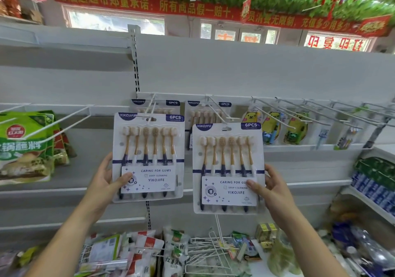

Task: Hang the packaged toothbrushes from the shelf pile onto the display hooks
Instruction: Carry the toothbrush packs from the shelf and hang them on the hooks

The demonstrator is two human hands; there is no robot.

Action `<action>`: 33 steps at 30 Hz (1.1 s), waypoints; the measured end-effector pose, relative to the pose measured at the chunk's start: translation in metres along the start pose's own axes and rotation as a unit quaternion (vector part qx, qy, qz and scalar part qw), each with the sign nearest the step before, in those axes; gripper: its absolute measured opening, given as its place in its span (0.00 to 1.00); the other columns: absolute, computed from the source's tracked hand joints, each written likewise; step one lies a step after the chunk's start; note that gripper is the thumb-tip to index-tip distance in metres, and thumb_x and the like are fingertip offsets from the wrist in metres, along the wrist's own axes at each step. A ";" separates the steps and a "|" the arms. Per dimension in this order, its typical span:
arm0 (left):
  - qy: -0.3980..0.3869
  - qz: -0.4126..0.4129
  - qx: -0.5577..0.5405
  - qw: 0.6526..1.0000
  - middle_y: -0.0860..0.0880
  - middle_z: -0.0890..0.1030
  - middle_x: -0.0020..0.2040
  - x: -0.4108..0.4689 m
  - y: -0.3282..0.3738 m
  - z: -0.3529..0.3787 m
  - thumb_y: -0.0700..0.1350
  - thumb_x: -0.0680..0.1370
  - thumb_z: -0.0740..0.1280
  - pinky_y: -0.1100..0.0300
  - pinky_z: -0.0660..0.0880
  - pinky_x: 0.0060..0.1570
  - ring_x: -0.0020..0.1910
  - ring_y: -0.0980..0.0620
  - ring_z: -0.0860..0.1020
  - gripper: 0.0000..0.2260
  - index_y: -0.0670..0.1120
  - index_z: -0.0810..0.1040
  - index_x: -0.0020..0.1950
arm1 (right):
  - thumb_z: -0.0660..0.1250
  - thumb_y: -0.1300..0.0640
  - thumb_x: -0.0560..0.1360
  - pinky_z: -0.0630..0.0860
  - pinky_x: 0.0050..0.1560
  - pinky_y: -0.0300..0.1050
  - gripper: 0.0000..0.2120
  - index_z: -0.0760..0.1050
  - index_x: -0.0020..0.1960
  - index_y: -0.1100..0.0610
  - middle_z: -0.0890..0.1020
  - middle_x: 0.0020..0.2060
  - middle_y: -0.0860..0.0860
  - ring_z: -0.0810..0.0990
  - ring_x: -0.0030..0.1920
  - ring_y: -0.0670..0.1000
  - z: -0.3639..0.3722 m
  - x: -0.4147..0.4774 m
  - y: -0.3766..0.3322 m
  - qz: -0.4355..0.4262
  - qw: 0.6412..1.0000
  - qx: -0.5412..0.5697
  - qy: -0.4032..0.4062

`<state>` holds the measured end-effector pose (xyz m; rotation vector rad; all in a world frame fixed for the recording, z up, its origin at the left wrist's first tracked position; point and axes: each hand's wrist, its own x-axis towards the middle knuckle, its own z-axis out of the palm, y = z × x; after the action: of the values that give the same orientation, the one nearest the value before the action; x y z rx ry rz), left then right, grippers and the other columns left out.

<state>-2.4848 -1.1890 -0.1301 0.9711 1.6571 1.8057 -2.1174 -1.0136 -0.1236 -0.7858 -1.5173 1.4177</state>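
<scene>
Green snack bags (23,146) are sitting left of your left hand; yellow bear packs (271,127) are hanging above your right.

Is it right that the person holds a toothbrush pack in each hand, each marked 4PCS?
Not quite. The head view shows the left hand and right hand each holding a toothbrush pack, but both are marked 6PCS.

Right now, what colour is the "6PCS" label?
Dark blue with white lettering, clearest in the head view.
</scene>
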 end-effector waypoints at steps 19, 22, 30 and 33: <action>0.018 0.005 -0.005 1.000 0.52 0.82 0.61 0.011 -0.005 0.012 0.36 0.78 0.71 0.45 0.76 0.62 0.59 0.52 0.81 0.28 0.61 0.67 0.70 | 0.79 0.48 0.63 0.85 0.46 0.50 0.34 0.72 0.66 0.52 0.87 0.52 0.53 0.87 0.51 0.55 0.004 0.005 -0.010 -0.005 1.000 0.006 0.015; 0.027 0.012 -0.010 1.000 0.54 0.82 0.62 0.016 -0.008 0.011 0.37 0.78 0.70 0.46 0.76 0.63 0.60 0.54 0.81 0.28 0.60 0.66 0.71 | 0.75 0.58 0.73 0.85 0.48 0.52 0.23 0.72 0.65 0.49 0.87 0.53 0.53 0.87 0.50 0.54 0.009 0.020 -0.005 -0.006 1.000 -0.007 0.021; 0.032 0.013 0.001 0.999 0.49 0.82 0.62 0.039 -0.012 0.019 0.38 0.80 0.70 0.48 0.77 0.60 0.60 0.50 0.81 0.29 0.64 0.61 0.70 | 0.73 0.62 0.76 0.84 0.43 0.48 0.28 0.65 0.69 0.48 0.86 0.53 0.54 0.87 0.48 0.52 0.025 0.065 0.013 -0.011 0.999 -0.005 0.040; 0.034 0.016 0.004 0.999 0.49 0.82 0.63 0.051 -0.017 0.023 0.39 0.80 0.70 0.46 0.77 0.62 0.61 0.50 0.81 0.30 0.63 0.59 0.71 | 0.74 0.61 0.76 0.85 0.47 0.53 0.30 0.63 0.71 0.46 0.85 0.54 0.54 0.87 0.49 0.52 0.027 0.082 0.018 -0.017 0.999 -0.014 0.050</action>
<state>-2.5009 -1.1332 -0.1378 0.9557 1.6991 1.8737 -2.1767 -0.9489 -0.1251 -0.8305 -1.4702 1.3158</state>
